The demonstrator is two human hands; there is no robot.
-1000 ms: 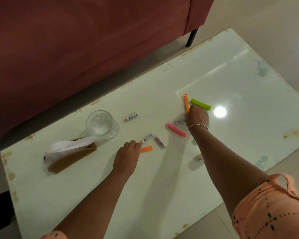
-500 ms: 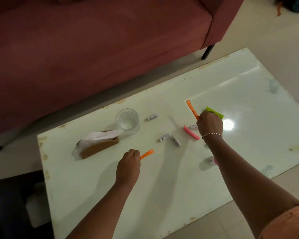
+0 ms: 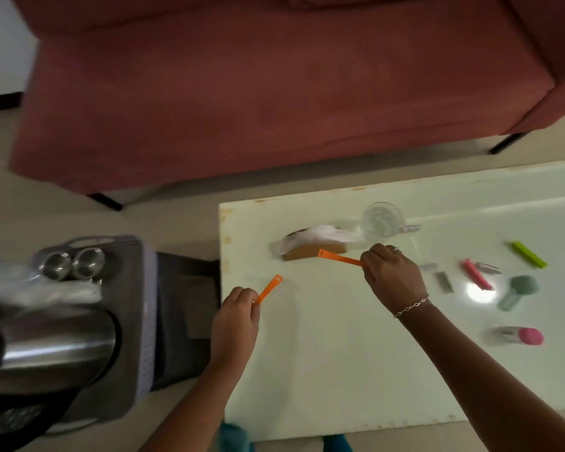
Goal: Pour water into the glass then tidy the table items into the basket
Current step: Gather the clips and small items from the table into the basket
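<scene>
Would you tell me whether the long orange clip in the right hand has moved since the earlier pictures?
Yes. The right hand has carried the long orange clip away from the green clip, leftward to the tissue holder.

Both forearms show bare down to the lower edge of view. A thin silver chain bracelet of small oval links circles the right wrist. The right grip wears a slim pale ring on one finger (which finger is hard to tell). The left grip is bare. Two blurred teal patches sit at the bottom edge; whether they are clothing is unclear.
</scene>
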